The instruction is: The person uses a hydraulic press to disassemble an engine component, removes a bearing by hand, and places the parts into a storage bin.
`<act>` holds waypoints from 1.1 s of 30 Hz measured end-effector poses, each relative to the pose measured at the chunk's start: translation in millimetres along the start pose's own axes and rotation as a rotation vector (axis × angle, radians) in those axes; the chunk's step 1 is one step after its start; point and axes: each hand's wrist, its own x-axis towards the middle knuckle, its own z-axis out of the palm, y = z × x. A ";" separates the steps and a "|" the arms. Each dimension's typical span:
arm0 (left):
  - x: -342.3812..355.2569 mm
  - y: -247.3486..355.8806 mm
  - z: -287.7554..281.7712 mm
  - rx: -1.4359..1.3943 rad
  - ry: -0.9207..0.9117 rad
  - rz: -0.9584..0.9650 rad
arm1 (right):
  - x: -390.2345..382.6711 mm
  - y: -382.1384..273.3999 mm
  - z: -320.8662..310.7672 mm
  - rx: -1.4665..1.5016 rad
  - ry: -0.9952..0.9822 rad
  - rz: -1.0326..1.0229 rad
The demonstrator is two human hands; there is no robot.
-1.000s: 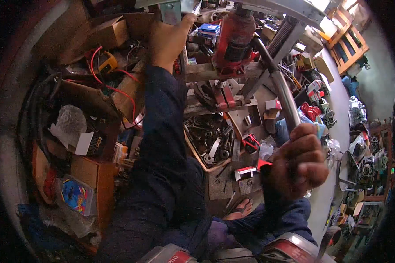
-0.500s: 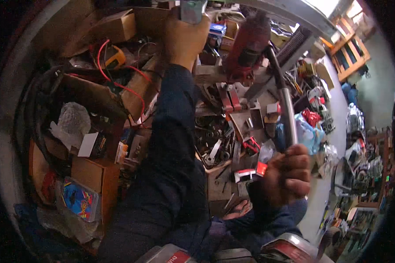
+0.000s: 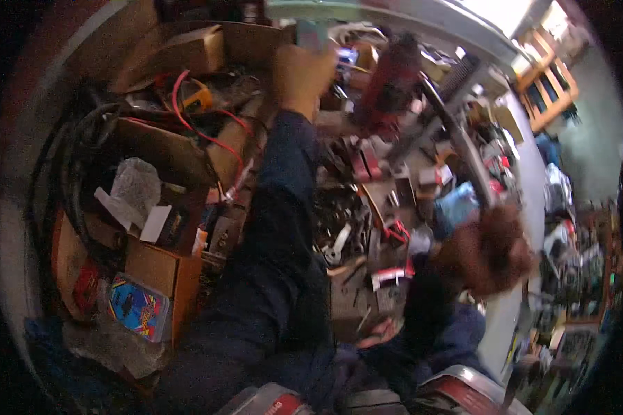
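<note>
A red bottle jack [image 3: 392,79] hangs in a grey metal frame [image 3: 394,12] ahead of me. From its side a long metal lever [image 3: 458,131] slopes down to the right. My right hand [image 3: 488,252], blurred by motion, is closed in a fist around the lever's near end. Further forward, my left hand [image 3: 302,81] grips a grey-green metal piece [image 3: 311,34] beside the jack; only its upper end shows above the fist. Below the jack, a red metal part [image 3: 367,160] sits among the frame's lower pieces.
Open cardboard boxes [image 3: 166,149] with cables and a red wire [image 3: 176,97] stand at the left. A blue plastic case [image 3: 135,309] lies nearer. Loose metal parts [image 3: 336,245] and a blue bag [image 3: 457,206] crowd the middle. A wooden frame [image 3: 545,79] stands far right.
My right hand and the lever's near end have swung outward to the right. My left hand keeps its grip. The whole view has shifted slightly.
</note>
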 end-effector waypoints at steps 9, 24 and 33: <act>-1.7 -6.0 12.1 -0.004 -0.022 0.113 | 133.9 39.3 8.1 -0.508 0.062 -0.166; -1.5 27.2 -5.1 -0.226 -0.016 -0.110 | 22.2 19.8 -32.0 0.412 -0.180 -0.292; -2.0 5.6 -3.9 -0.213 0.121 -0.052 | 103.8 3.9 1.0 0.524 0.047 0.122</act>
